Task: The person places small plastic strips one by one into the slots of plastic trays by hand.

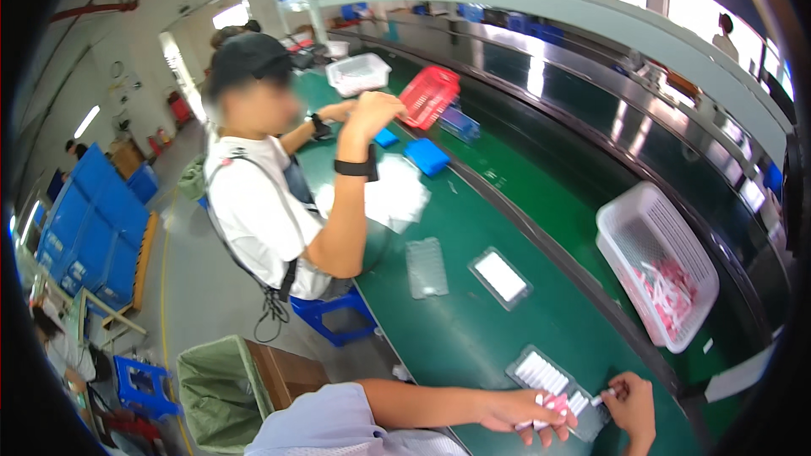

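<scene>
My left hand [525,412] is closed around several small pink and white pieces [553,403], held over a clear plastic tray [513,366]. White stick-like pieces [541,371] lie side by side in that tray. At the tray's right edge my right hand [634,405] pinches a small white piece [601,398] between thumb and fingers; its exact kind is too small to tell. Farther up the green table [448,338] lie a second clear tray with a white block of pieces [502,277] and another clear tray [427,268] with no white pieces visible.
A white basket [612,232] with pink and white pieces stands right, beside the conveyor. A co-worker [253,177] sits at the left, arms raised near a red basket [429,95]. Blue boxes [427,156] lie beyond. A green-lined bin [215,388] stands below left.
</scene>
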### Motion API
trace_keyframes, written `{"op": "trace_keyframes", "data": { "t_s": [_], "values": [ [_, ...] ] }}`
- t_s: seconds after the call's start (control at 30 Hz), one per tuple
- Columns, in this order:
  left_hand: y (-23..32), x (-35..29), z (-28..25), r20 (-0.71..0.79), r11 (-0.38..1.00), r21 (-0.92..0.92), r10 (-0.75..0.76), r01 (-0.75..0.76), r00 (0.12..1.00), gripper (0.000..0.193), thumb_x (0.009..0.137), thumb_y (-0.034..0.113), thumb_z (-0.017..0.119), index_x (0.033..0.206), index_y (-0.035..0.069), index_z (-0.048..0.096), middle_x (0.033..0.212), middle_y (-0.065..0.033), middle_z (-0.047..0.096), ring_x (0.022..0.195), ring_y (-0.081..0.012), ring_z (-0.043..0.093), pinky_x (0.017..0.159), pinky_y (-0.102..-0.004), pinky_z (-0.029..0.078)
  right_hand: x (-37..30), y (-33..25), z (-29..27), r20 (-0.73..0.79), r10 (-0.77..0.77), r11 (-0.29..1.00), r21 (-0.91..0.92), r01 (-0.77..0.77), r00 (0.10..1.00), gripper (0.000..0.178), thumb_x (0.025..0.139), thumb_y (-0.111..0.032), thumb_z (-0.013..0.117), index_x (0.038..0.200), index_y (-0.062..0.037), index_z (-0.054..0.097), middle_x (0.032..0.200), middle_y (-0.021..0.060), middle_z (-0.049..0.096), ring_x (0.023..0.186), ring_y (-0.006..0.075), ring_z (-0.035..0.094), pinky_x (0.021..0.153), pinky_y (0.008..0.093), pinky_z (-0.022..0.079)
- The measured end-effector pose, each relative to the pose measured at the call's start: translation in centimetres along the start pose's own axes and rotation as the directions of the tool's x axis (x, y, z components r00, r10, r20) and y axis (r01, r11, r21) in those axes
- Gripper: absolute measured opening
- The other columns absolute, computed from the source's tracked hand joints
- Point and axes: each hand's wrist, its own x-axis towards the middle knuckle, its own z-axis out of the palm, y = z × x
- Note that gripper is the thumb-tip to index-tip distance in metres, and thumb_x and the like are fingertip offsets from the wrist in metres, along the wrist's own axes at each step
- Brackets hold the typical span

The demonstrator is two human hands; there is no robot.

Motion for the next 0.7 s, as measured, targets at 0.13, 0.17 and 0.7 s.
{"op": "trace_keyframes", "data": {
  "t_s": [0.13,0.17,0.7],
  "values": [
    [3.5,0.4,1.4,-0.005,0.997,0.066,-0.044,0.044,0.999,0.041,0.104,0.032,0.062,0.136,0.007,0.061,0.113,-0.0071,0.071,0.086,-0.0114,0.07,0.056,-0.0226,0.055,0.0,-1.2,-0.5,0.209,-0.066,0.989,0.142,0.036,0.976,0.033,0.075,-0.015,0.086,0.101,-0.0023,0.07,0.071,0.0074,0.065,0.062,0.0199,0.06,0.06,0.0332,0.049],
    [3.6,-0.2,1.0,-0.035,0.995,0.058,-0.077,0.079,0.996,0.042,0.104,0.032,0.061,0.139,0.007,0.06,0.115,-0.0073,0.071,0.086,-0.0113,0.07,0.056,-0.0223,0.055,0.8,-2.2,-0.6,0.261,-0.134,0.987,0.122,0.105,0.956,0.035,0.075,-0.018,0.087,0.101,-0.0031,0.07,0.074,0.008,0.065,0.065,0.0213,0.06,0.061,0.0352,0.048],
    [2.6,-0.1,-0.8,-0.046,0.982,-0.064,-0.181,0.177,0.982,0.043,0.103,0.014,0.061,0.142,-0.003,0.054,0.121,-0.0141,0.068,0.096,-0.0185,0.073,0.058,-0.0247,0.058,0.7,0.2,0.5,0.172,-0.214,0.975,0.097,0.199,0.962,0.046,0.07,-0.03,0.09,0.103,-0.0068,0.069,0.073,0.0043,0.058,0.067,0.0232,0.059,0.062,0.0387,0.046]
  ]
}}
